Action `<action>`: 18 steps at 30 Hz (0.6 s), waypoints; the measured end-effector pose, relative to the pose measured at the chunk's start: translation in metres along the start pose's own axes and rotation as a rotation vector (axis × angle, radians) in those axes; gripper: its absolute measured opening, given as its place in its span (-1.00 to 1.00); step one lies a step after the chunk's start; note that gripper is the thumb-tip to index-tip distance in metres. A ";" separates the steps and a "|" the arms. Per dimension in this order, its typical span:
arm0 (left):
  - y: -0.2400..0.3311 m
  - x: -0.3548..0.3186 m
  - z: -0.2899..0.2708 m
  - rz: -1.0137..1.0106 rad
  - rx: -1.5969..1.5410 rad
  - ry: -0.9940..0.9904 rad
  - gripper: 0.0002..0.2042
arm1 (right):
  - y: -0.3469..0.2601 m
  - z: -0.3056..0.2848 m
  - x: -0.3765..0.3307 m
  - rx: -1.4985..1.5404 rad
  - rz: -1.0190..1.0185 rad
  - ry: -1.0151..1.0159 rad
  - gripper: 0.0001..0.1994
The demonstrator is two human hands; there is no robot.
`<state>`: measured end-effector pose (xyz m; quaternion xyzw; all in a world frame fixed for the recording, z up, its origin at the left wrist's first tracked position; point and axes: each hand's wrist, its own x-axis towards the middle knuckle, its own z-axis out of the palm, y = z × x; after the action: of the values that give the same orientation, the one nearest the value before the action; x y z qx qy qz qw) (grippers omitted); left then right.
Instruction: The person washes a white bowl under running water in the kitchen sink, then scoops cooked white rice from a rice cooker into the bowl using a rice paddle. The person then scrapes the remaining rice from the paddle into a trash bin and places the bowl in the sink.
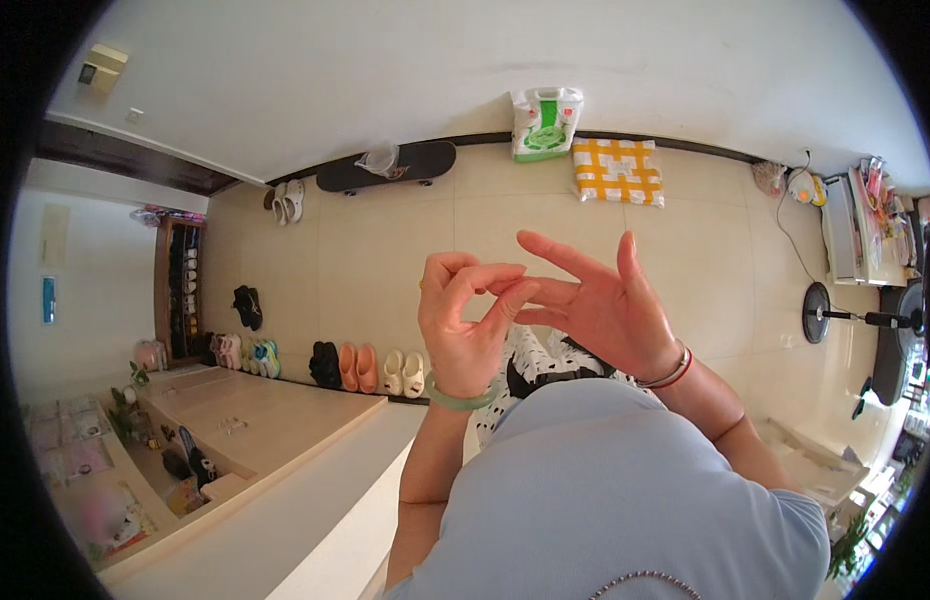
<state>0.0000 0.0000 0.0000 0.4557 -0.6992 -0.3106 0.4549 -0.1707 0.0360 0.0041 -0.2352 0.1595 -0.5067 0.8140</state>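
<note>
My left hand (459, 318), with a pale green bangle (463, 398) at its wrist, is raised in front of my body. Its thumb and index finger are closed in a pinch around a finger of my right hand (613, 312). The right palm is turned up, its thumb and index finger spread apart and its other fingers reaching toward the left hand. A silvery bracelet and a red cord (671, 369) circle the right wrist. Nothing else shows between the hands.
Along the far wall are a skateboard (425, 166) with a clear plastic bag on it, a green-and-white package (547, 125) and a yellow-and-white checked parcel (619, 172). Slippers (360, 368) line the cabinet (275, 410) at left. A black stand (817, 313) and cable are at right.
</note>
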 end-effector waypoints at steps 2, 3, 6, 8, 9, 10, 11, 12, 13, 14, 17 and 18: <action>0.000 -0.001 -0.001 0.020 0.007 0.001 -0.89 | 0.000 0.000 -0.002 0.000 0.016 -0.008 -0.13; -0.001 -0.001 -0.003 0.037 0.024 0.010 -0.89 | 0.002 0.002 -0.002 0.014 0.022 0.013 -0.12; -0.011 0.001 -0.003 0.095 0.052 0.058 -0.88 | 0.005 0.007 0.000 0.066 0.037 0.052 -0.12; -0.018 0.004 -0.001 0.138 0.042 0.117 -0.85 | 0.004 0.009 0.003 0.113 0.044 0.041 -0.13; -0.020 0.003 0.000 0.121 0.067 0.199 -0.85 | 0.005 0.008 0.002 0.139 0.042 0.044 -0.13; -0.023 0.003 -0.001 0.104 0.091 0.281 -0.85 | 0.005 0.007 0.001 0.166 0.039 0.046 -0.14; -0.025 0.003 -0.003 0.086 0.116 0.363 -0.85 | 0.006 0.007 0.000 0.193 0.037 0.048 -0.14; -0.028 0.005 -0.007 0.081 0.089 0.384 -0.82 | 0.005 0.007 -0.001 0.205 0.012 0.056 -0.15; -0.026 0.005 -0.008 0.062 0.050 0.358 -0.82 | 0.004 0.008 -0.002 0.217 -0.013 0.064 -0.15; -0.022 0.004 -0.010 0.043 0.012 0.332 -0.81 | 0.003 0.009 -0.003 0.229 -0.038 0.071 -0.16; -0.011 -0.002 -0.009 0.004 -0.070 0.217 -0.78 | 0.004 0.007 -0.004 0.241 -0.051 0.068 -0.16; -0.009 -0.005 -0.007 -0.009 -0.091 0.173 -0.77 | 0.005 0.008 -0.004 0.245 -0.048 0.066 -0.16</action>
<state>0.0101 0.0008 -0.0063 0.4626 -0.6406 -0.3035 0.5324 -0.1654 0.0432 0.0081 -0.1210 0.1174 -0.5491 0.8186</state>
